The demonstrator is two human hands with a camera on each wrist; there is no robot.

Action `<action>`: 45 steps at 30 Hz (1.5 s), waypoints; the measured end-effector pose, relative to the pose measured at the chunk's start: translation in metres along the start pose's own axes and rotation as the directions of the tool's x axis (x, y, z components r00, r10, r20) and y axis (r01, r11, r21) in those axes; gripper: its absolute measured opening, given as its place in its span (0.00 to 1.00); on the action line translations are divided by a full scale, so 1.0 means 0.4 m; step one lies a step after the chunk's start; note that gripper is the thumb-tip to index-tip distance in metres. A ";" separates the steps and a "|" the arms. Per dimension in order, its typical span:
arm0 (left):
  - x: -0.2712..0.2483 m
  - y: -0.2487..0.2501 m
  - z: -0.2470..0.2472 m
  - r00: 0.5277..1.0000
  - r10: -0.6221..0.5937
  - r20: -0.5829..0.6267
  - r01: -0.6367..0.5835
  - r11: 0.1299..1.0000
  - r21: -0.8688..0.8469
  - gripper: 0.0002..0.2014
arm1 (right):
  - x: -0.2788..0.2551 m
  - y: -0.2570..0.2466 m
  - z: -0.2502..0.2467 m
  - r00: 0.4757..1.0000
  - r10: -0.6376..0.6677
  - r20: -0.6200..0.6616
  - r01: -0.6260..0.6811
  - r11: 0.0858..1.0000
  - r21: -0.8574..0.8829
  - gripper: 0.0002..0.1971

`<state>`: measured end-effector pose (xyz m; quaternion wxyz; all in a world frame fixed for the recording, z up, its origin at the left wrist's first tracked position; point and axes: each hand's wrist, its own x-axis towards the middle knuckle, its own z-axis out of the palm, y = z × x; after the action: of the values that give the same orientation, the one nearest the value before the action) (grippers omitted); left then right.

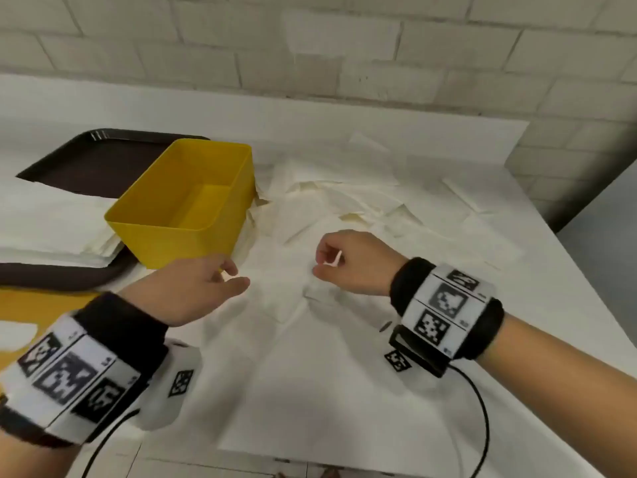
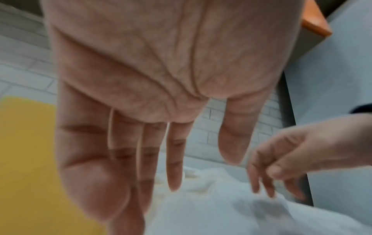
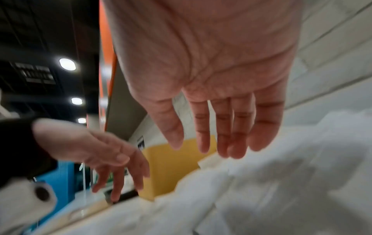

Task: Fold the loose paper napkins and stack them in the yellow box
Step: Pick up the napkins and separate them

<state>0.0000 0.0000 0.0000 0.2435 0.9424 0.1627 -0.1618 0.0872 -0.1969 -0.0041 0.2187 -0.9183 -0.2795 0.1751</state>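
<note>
The yellow box (image 1: 179,222) stands empty at the table's left, partly on a dark tray. Loose white napkins (image 1: 344,201) lie crumpled and overlapping to its right. One spread napkin (image 1: 310,357) covers the table in front of me. My left hand (image 1: 234,276) hovers by the box's near corner, fingers straight and relaxed, holding nothing; the left wrist view shows its bare palm (image 2: 161,71). My right hand (image 1: 322,262) points down at a raised fold of napkin (image 1: 317,288). In the right wrist view its fingers (image 3: 231,135) are straight over the napkins (image 3: 281,182), with nothing between them.
A dark brown tray (image 1: 103,160) at the left carries a flat stack of napkins (image 1: 51,229). A white brick wall (image 1: 344,46) backs the table. The table's right edge (image 1: 568,236) drops to grey floor. Black wrist cables (image 1: 482,408) trail toward me.
</note>
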 end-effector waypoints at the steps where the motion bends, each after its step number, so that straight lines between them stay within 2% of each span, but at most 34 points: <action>1: 0.012 0.009 0.007 1.000 -0.014 0.021 0.014 1.000 0.026 0.21 | 0.029 -0.008 0.009 0.999 0.011 0.036 -0.009 0.999 -0.032 0.12; 7: 0.069 0.032 0.034 0.996 -0.072 0.050 0.065 0.989 0.130 0.30 | 0.134 -0.034 0.018 0.982 0.102 0.159 -0.058 0.964 -0.260 0.24; 13: 0.094 0.048 0.040 0.995 -0.058 0.087 0.043 0.984 0.173 0.29 | 0.165 -0.042 0.050 0.965 0.140 0.222 -0.082 0.964 -0.252 0.24; 19: 0.099 0.037 0.035 0.996 -0.016 0.092 0.006 0.994 0.105 0.26 | 0.126 -0.066 0.032 0.999 -0.024 0.046 0.028 0.995 -0.095 0.13; 21: 0.089 0.028 0.022 0.998 0.014 0.059 -0.015 1.000 0.020 0.27 | 0.088 -0.084 0.005 0.995 -0.097 -0.038 0.095 0.995 -0.036 0.12; 23: 0.073 0.018 0.005 0.997 0.075 0.006 -0.073 0.991 -0.114 0.26 | 0.049 -0.103 -0.024 0.969 -0.190 -0.158 0.197 0.980 0.030 0.13; 25: 0.046 0.012 -0.011 0.981 0.183 -0.065 -0.194 0.943 -0.269 0.22 | 0.016 -0.119 -0.049 0.928 -0.267 -0.260 0.292 0.954 0.063 0.12; 26: 0.029 0.013 -0.018 0.966 0.235 -0.103 -0.257 0.893 -0.370 0.19 | 0.004 -0.124 -0.060 0.910 -0.285 -0.302 0.319 0.945 0.071 0.10; 28: -0.001 0.016 -0.027 0.931 0.297 -0.210 -0.364 0.734 -0.573 0.17 | -0.009 -0.128 -0.081 0.875 -0.302 -0.378 0.360 0.929 0.091 0.07; 31: -0.026 0.013 -0.032 0.917 0.251 -0.311 -0.400 0.559 -0.726 0.09 | -0.010 -0.126 -0.092 0.798 -0.347 -0.493 0.421 0.906 0.043 0.05; 33: -0.033 0.006 -0.026 0.918 0.224 -0.327 -0.396 0.484 -0.780 0.11 | -0.009 -0.133 -0.087 0.759 -0.366 -0.538 0.437 0.899 0.004 0.05; 36: -0.041 -0.006 -0.011 0.929 0.180 -0.322 -0.369 0.434 -0.822 0.23 | -0.015 -0.154 -0.083 0.740 -0.392 -0.547 0.446 0.894 -0.038 0.07; 40: -0.056 -0.026 0.012 0.915 0.159 -0.370 -0.402 0.413 -0.817 0.29 | -0.027 -0.188 -0.085 0.751 -0.445 -0.487 0.488 0.872 -0.045 0.07; 42: -0.064 -0.037 0.021 0.895 0.167 -0.413 -0.445 0.398 -0.802 0.28 | -0.026 -0.199 -0.083 0.743 -0.459 -0.487 0.499 0.865 -0.054 0.07; 45: -0.069 -0.057 0.033 0.856 0.186 -0.482 -0.512 0.428 -0.745 0.17 | -0.021 -0.209 -0.080 0.733 -0.447 -0.513 0.492 0.869 -0.054 0.06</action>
<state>-0.0365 0.0058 -0.0094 0.6719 0.7224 0.0562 0.1535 0.0583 -0.1489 0.0663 0.3606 -0.8204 -0.4264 -0.1231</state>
